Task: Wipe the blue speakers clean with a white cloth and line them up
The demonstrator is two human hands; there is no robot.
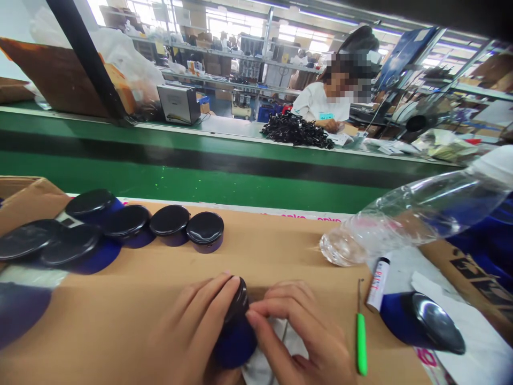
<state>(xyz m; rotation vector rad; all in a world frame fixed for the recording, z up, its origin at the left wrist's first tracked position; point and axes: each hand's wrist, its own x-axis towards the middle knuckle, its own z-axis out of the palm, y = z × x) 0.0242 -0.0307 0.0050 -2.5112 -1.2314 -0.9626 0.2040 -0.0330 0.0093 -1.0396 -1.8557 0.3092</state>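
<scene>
The blue tub [236, 342] sits directly between the hands, its black lid [241, 299] on the far end, body toward the wearer. The left hand [196, 326] grips it, fingers over the lid; the right hand [296, 326] brings thumb and forefinger to its right edge, whether pinching anything I cannot tell.

The left hand [196, 321] holds a black-capped blue container [236, 342]; the right hand [306, 326] brings thumb and index finger together at its side. A green-handled hook tool [361, 342] lies beside a paint marker [378, 283].
</scene>
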